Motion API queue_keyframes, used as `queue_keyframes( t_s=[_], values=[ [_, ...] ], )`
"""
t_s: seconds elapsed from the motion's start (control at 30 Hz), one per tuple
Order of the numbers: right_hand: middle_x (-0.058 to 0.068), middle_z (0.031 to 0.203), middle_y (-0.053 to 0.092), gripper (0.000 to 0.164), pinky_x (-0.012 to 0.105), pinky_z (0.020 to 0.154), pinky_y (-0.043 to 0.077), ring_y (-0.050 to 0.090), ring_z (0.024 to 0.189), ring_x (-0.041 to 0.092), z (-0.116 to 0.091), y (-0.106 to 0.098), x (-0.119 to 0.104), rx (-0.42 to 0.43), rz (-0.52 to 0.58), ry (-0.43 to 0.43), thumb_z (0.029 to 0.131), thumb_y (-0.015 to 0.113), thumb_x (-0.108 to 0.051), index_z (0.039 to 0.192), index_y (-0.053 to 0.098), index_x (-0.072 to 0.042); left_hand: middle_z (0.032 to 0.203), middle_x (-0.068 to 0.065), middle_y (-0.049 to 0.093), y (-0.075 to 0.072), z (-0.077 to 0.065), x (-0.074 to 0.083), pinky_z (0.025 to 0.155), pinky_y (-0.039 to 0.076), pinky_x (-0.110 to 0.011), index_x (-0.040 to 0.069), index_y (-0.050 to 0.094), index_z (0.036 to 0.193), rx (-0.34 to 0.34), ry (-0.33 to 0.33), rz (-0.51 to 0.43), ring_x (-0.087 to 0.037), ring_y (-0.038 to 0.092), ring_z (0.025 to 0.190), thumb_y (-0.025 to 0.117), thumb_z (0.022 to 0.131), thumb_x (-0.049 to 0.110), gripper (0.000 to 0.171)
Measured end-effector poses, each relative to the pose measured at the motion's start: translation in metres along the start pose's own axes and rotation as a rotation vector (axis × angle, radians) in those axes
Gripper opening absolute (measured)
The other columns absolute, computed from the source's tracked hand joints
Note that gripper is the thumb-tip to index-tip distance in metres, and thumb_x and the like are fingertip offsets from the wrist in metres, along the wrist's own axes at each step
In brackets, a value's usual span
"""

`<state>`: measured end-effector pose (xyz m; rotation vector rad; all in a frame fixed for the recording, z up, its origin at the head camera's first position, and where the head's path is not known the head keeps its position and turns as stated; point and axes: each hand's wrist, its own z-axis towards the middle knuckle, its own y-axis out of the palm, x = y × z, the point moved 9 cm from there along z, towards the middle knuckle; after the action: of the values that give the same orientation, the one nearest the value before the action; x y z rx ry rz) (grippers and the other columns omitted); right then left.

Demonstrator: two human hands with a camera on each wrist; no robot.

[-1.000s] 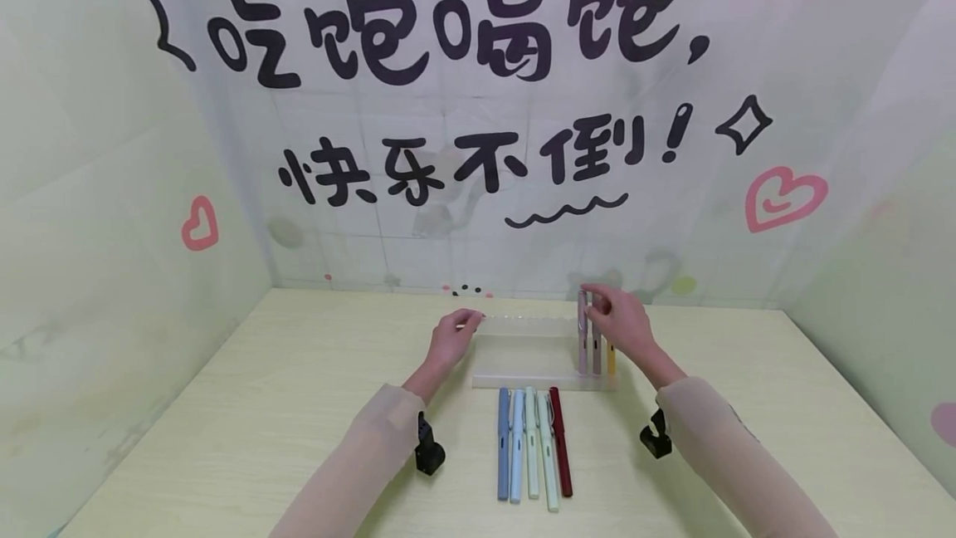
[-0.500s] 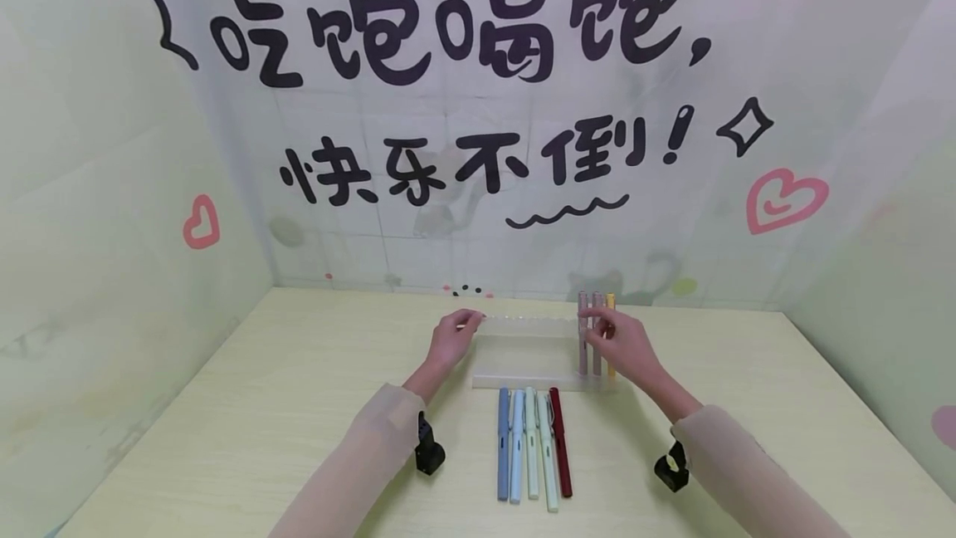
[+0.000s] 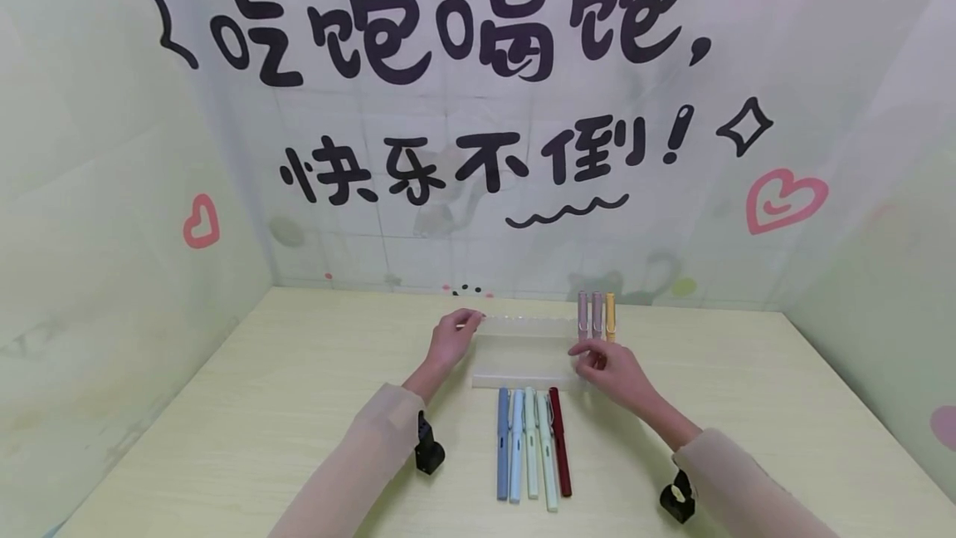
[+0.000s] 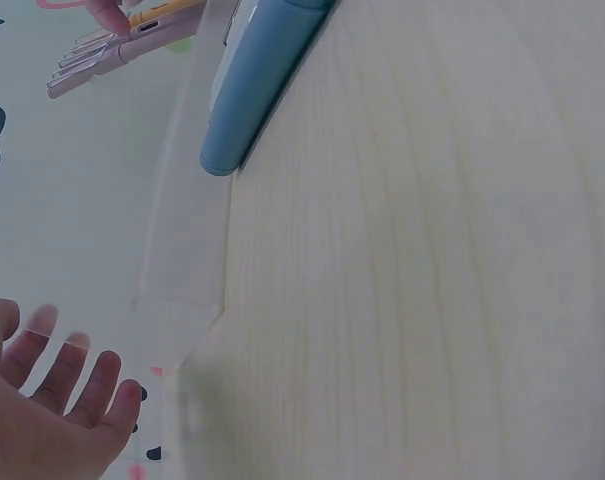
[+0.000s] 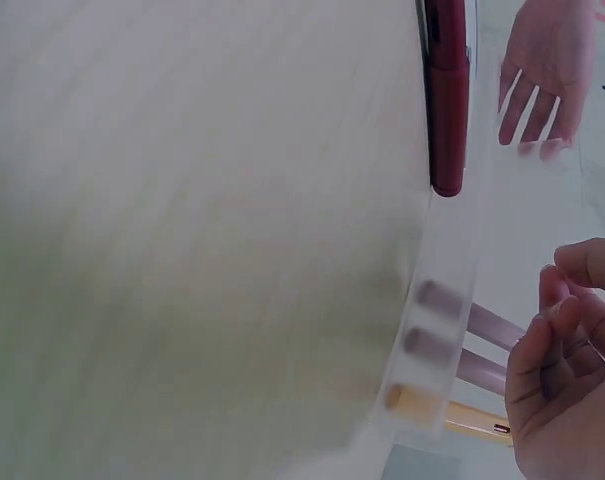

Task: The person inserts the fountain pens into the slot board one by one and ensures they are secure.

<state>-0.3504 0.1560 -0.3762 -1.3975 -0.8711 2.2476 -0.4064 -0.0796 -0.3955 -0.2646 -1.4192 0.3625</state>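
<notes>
A clear plastic pen rack (image 3: 523, 357) with a scalloped top edge stands on the table. My left hand (image 3: 451, 340) holds its left end, the fingertips seen at the panel's edge in both wrist views. Two mauve pens (image 3: 582, 315) and a yellow pen (image 3: 611, 315) stand upright side by side at the rack's right end. Just in front of them is my right hand (image 3: 616, 374), fingers loosely bent with nothing between them; it hides the pens' lower parts in the head view. Their ends show through the front lip (image 5: 437, 345) in the right wrist view.
Several pens lie in a row before the rack: a blue pen (image 3: 503, 442), a light blue pen (image 3: 517, 447), two pale green pens (image 3: 532, 442) and a dark red pen (image 3: 560, 442). A printed backdrop (image 3: 485, 256) rises behind the pale wooden table (image 3: 299, 405).
My right hand has come down from the top of the left mauve pen to the rack's front, leaving that pen standing. The left hand has stayed at the rack's left end.
</notes>
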Motion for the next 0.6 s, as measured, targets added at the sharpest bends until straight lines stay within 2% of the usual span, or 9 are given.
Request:
queue_keyframes(
  t_s=[0.33,0.6],
  values=[
    [-0.003,0.070,0.057,0.011,0.023,0.054,0.044,0.050,0.062,0.010,-0.009,0.025,-0.006,-0.131,-0.021,-0.042,0.080,0.063,-0.002,0.091,0.064,-0.001,0.103,-0.012,0.062,0.000,-0.001,0.001,0.079,0.048,-0.036,0.001,0.063,0.106,0.003,0.001,0.004,-0.026,0.056,0.097,0.048,0.095,0.021,0.027],
    [-0.005,0.068,0.058,0.012,0.023,0.050,0.043,0.050,0.058,0.008,-0.011,0.040,-0.005,-0.214,-0.057,-0.010,0.083,0.065,-0.011,0.093,0.065,-0.005,0.102,-0.013,0.062,0.000,0.000,0.001,0.078,0.048,-0.036,0.001,0.063,0.106,0.003,-0.001,0.008,-0.026,0.057,0.096,0.048,0.095,0.021,0.027]
  ],
)
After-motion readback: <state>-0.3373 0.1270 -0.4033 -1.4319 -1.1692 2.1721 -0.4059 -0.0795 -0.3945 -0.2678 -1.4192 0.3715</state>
